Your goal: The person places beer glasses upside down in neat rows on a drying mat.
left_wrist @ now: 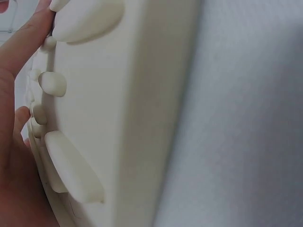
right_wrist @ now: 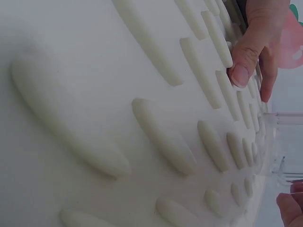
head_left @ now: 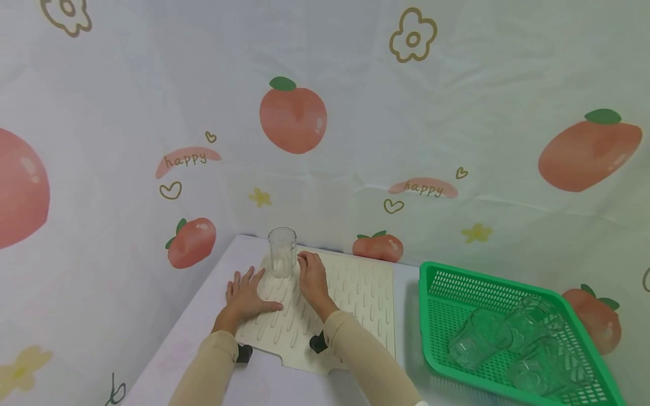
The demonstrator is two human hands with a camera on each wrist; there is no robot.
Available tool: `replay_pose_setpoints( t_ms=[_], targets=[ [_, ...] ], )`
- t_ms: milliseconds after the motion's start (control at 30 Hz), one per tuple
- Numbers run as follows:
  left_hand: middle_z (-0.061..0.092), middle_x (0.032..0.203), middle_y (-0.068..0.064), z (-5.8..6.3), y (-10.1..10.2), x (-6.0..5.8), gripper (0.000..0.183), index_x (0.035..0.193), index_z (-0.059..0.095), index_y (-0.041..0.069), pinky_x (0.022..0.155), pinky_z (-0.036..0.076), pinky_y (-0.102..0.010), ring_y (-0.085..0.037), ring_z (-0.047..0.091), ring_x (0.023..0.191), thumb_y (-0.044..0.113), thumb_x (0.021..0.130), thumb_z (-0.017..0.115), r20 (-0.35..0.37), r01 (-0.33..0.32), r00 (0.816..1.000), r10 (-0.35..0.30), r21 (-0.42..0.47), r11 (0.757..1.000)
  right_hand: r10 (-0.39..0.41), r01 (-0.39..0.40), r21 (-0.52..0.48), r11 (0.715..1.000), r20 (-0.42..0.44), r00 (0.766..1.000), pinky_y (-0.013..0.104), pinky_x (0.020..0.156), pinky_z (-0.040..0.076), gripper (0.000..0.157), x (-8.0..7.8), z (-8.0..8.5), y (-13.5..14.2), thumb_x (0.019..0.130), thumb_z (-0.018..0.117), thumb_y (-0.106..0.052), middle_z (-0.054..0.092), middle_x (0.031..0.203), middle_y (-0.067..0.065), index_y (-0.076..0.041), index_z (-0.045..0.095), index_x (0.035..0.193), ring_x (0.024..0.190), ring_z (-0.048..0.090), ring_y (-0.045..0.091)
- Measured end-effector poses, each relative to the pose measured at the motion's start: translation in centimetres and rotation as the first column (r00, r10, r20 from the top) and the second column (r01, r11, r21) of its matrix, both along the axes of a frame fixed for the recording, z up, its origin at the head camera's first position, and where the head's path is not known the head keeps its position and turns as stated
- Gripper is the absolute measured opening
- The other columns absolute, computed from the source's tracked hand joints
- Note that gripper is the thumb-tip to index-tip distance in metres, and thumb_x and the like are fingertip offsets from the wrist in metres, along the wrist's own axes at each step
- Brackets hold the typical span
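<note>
Head view: left hand (head_left: 246,295) – fingers spread on the ridged mat (head_left: 363,290); right hand (head_left: 312,279) – fingers curled beside the glass mug (head_left: 282,251), pinching or not, cannot tell. Mug upright, mat's far left. Right sleeve (head_left: 363,349) hides some mat; green basket (head_left: 425,321) with glassware (head_left: 479,338) rightward; printed backdrop (head_left: 355,113) behind.

A clear glass mug (head_left: 282,248) stands upright just left of the frame's centre, its rim uppermost, at the upper-left part of a ridged mat (head_left: 358,293); the cream mat lies flat on the counter in the lower middle, its surface covered with raised, elongated ridges, its near edge notched.
</note>
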State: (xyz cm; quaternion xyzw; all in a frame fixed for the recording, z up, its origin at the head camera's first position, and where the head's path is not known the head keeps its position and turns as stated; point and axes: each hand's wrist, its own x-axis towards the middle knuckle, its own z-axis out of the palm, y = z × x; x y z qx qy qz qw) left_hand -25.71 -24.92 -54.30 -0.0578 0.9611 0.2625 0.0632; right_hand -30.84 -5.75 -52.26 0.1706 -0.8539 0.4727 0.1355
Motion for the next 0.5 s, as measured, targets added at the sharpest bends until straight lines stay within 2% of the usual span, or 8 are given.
replay_pose_setpoints(
  t_ms=[233, 367, 500],
  targets=[
    [0.013, 0.170, -0.025, -0.4, 0.0, -0.2, 0.127, 0.162, 0.026, 0.013, 0.121, 0.000, -0.074, -0.056, -0.004, 0.155, 0.070, 0.064, 0.084, -0.001, 0.007, 1.000, -0.007, -0.009, 1.000, 0.005, -0.004, 0.083, 0.997, -0.015, 1.000, 0.037, 0.086, 0.056, 0.030, -0.1, 0.2, 0.4, 0.109, 0.046, -0.020, 0.066, 0.110, 0.012, -0.004, 0.066, 0.125, 0.097, 0.064, 0.022],
    [0.011, 0.170, -0.025, -1.0, -0.3, -0.4, 0.130, 0.162, 0.025, 0.013, 0.120, -0.002, -0.074, -0.056, -0.007, 0.155, 0.074, 0.062, 0.083, 0.001, 0.012, 1.000, -0.012, -0.003, 1.000, 0.013, -0.018, 0.114, 0.993, 0.045, 0.999, 0.034, 0.084, 0.056, 0.031, -0.1, 0.4, 0.5, 0.110, 0.046, -0.022, 0.066, 0.111, 0.010, -0.008, 0.065, 0.129, 0.097, 0.063, 0.021],
    [0.011, 0.170, -0.024, -1.9, -0.6, -0.8, 0.133, 0.162, 0.025, 0.014, 0.120, -0.004, -0.074, -0.055, -0.009, 0.155, 0.077, 0.060, 0.082, -0.017, 0.014, 1.000, -0.014, 0.012, 1.000, 0.026, -0.040, 0.106, 0.994, 0.130, 0.991, 0.034, 0.083, 0.054, 0.035, -0.1, 0.9, 0.5, 0.110, 0.046, -0.025, 0.065, 0.110, 0.010, -0.008, 0.062, 0.136, 0.093, 0.061, 0.018]
  ],
)
